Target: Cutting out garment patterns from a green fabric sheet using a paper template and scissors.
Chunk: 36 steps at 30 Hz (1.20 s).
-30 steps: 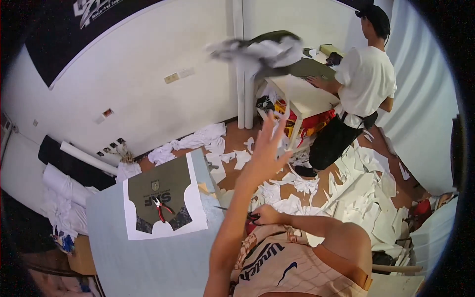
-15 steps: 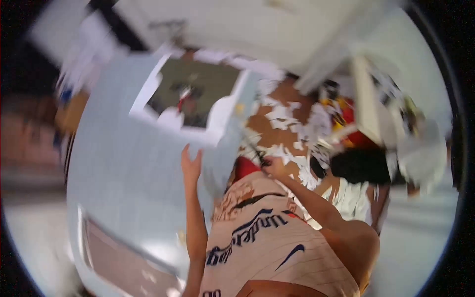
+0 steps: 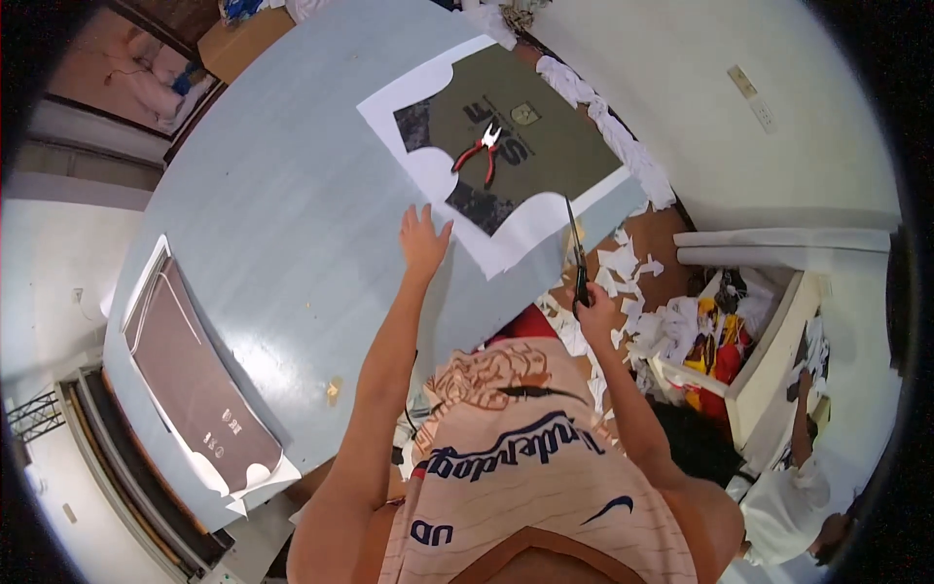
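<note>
My right hand [image 3: 596,314] grips the black handles of a pair of scissors [image 3: 580,263], whose long blades point away from me beside the near right corner of a printed sheet. My left hand [image 3: 425,243] is over the table with fingers spread, just short of the sheet's near edge, holding nothing. The printed sheet [image 3: 555,107] has an olive and dark patterned garment-panel print with a white border, its near edge curved. On top of it rest red-handled pliers [image 3: 486,151], jaws pointing away.
A blue-grey table [image 3: 263,224] carries a brownish printed sheet [image 3: 199,370] at the left. White paper scraps [image 3: 618,263] litter the brown floor at right, beside an open white bin [image 3: 769,389] of coloured cloth. Another person in a white shirt [image 3: 788,511] is at lower right.
My view has swung left and steadied, so the sheet and pliers now appear further right. My right hand has extended forward with the scissors, and my left hand is still raised over the table.
</note>
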Tool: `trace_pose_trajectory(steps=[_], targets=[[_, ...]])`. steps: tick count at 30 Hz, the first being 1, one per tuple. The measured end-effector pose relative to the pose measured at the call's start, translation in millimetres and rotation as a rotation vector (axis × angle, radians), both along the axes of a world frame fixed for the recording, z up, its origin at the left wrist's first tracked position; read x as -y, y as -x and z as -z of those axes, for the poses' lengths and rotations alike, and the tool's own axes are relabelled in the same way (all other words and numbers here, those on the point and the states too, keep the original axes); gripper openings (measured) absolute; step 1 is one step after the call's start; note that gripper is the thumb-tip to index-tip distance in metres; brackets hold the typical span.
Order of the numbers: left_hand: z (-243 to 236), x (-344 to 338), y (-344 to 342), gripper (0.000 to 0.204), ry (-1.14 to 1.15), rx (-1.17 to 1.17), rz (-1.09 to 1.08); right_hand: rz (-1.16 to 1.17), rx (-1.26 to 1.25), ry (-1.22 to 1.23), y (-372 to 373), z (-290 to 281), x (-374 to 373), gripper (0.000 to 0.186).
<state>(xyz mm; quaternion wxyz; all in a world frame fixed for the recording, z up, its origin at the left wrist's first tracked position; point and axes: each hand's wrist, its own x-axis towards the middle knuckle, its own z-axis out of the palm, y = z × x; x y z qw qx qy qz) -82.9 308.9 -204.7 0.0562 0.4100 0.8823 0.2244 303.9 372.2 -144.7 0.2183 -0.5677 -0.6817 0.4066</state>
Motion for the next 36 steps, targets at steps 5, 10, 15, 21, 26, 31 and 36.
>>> trace_pose_trajectory(steps=[5,10,15,21,26,31,36], targets=[[14,-136,60,0.045,-0.279,-0.028,0.075,-0.013,0.127,-0.232,40,-8,-45,0.034],[56,-152,130,0.040,-0.375,-0.185,-0.004,0.143,0.059,0.131,154,13,-73,0.036],[60,-171,128,0.042,-0.409,-0.213,-0.101,0.256,0.040,0.015,314,33,-131,0.075],[55,-137,83,0.043,-0.657,0.201,-0.420,0.212,0.266,-0.082,354,60,-119,0.067],[54,-129,73,0.045,-0.594,0.128,-0.251,0.279,0.346,-0.058,361,56,-115,0.066],[47,-129,64,0.058,-0.058,-0.166,-0.148,0.308,0.237,-0.109,341,64,-120,0.060],[53,-29,96,0.070,0.079,-0.243,-0.216,0.167,-0.025,0.090,302,17,-66,0.056]])
